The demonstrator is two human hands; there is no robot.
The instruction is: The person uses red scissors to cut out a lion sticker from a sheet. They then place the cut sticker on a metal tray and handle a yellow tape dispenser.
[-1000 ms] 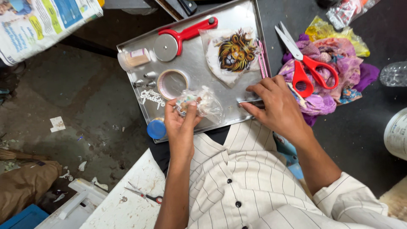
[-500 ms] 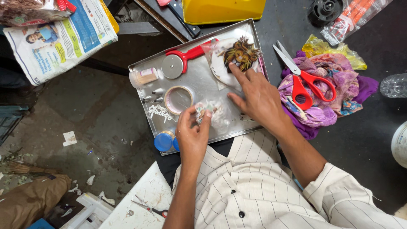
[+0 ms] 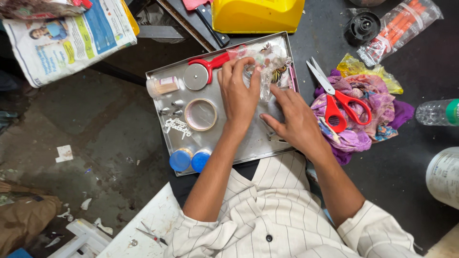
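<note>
A steel tray (image 3: 248, 148) lies in front of me. My left hand (image 3: 237, 93) reaches over its far part and pinches a crumpled clear plastic bag (image 3: 266, 59). My right hand (image 3: 297, 122) rests flat on the tray just right of it, fingers spread, touching the bag's lower edge. Under the bag a round patch with a tiger face (image 3: 282, 71) is partly hidden. On the tray also lie a red-handled wheel cutter (image 3: 198, 74), a tape ring (image 3: 201, 114), a small bottle (image 3: 162, 86), silver script lettering (image 3: 176, 127) and two blue-capped jars (image 3: 190, 160).
Red-handled scissors (image 3: 337, 102) lie on a heap of purple cloth (image 3: 363, 114) at the right. A yellow plastic thing (image 3: 258, 14) stands beyond the tray, a newspaper (image 3: 67, 40) at far left, bottles (image 3: 437, 112) at the right edge. Small scissors (image 3: 150, 235) lie on a white board.
My left hand has carried the plastic bag from the tray's near part up to its far end. My right hand slid back toward the tray's middle. The view shifted down.
</note>
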